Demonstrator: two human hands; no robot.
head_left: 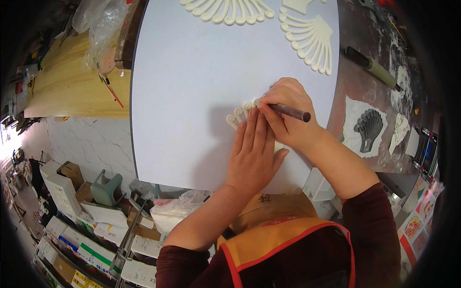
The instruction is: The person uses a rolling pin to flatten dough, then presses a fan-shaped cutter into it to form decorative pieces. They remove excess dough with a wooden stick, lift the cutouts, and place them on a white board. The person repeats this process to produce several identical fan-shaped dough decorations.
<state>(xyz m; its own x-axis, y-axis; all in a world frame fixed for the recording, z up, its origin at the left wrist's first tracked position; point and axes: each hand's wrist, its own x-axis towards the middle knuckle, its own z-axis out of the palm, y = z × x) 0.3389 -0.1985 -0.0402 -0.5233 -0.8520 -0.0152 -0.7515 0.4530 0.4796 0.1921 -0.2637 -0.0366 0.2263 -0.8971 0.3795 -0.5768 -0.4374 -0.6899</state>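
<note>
A cream, scroll-edged fan piece [237,112], looking like dough or clay, lies on the white board [180,93]. My left hand [254,149] rests flat over most of it, fingers extended, so only its curled tips and a bit near my thumb show. My right hand [290,104] grips a dark, pen-like tool [293,111]. The tool's pale tip meets one of the curls, just beyond my left fingertips. Farther up the board lie a similar fan [230,12] at the top edge and another fan [311,43] at the upper right.
On the dark, powder-dusted table [360,90] to the right are a rolling pin [381,72] and a grey fan-shaped mould or cutter [369,127] upon a pale sheet. A wooden table [79,79] stands left, with a clear plastic bag [102,32]. Boxes [108,232] and a green stool [107,189] sit lower left.
</note>
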